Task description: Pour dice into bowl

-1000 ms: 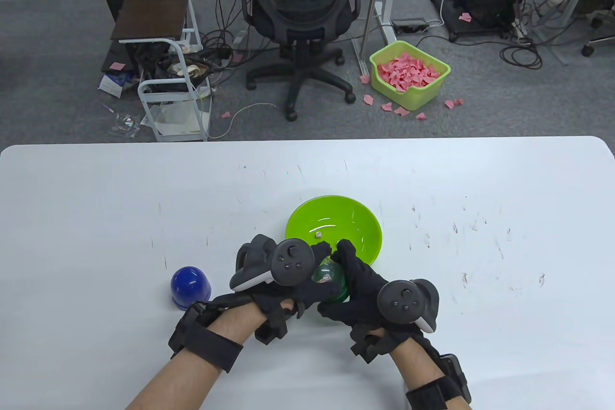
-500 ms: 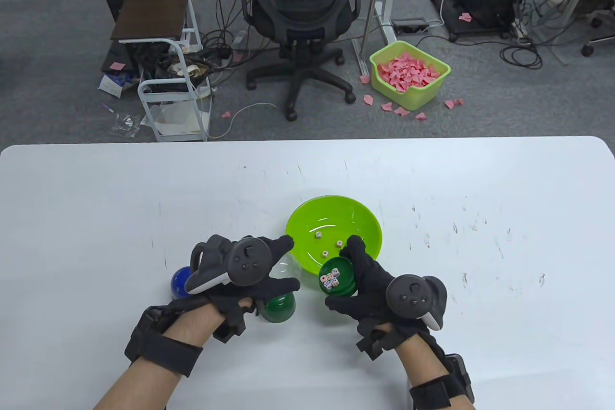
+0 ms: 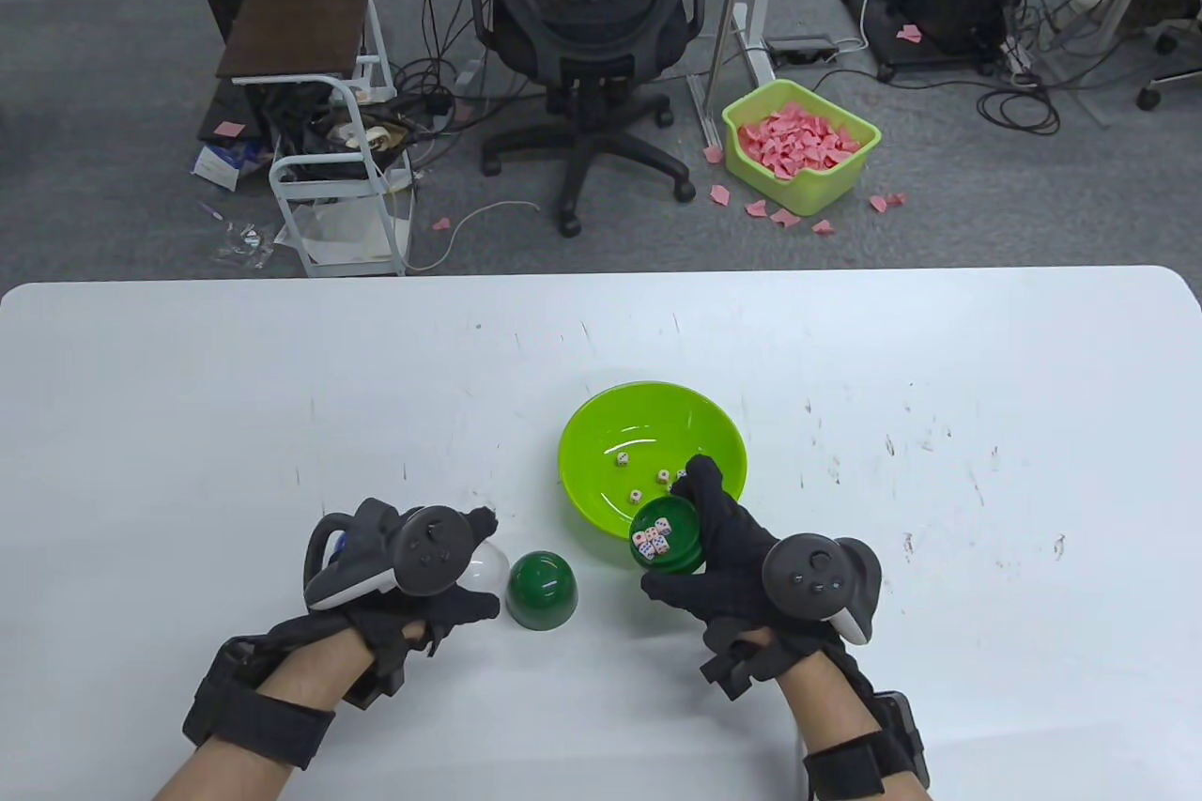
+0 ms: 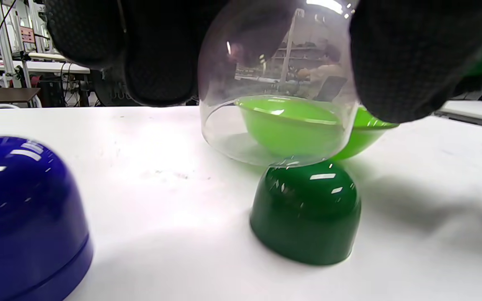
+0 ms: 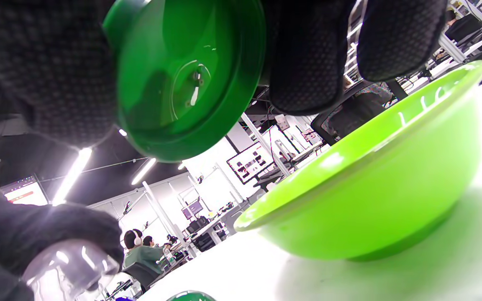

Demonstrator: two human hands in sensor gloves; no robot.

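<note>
While the right hand (image 3: 742,557) grips the green tray (image 3: 665,540) of dice (image 3: 652,539) at the bowl (image 3: 714,425) rim, lower centre, tip it gently forward. Left hand (image 3: 413,576) holds the clear dome (image 4: 278,104) lower left.

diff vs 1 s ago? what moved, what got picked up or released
The left hand lifted the clear dome off and carried it left; it holds it above the table. A dark green cap now stands uncovered. The right hand holds the green dice tray, now open, at the bowl rim; two more dice landed inside. Bowl and blue cap stayed put.
</note>
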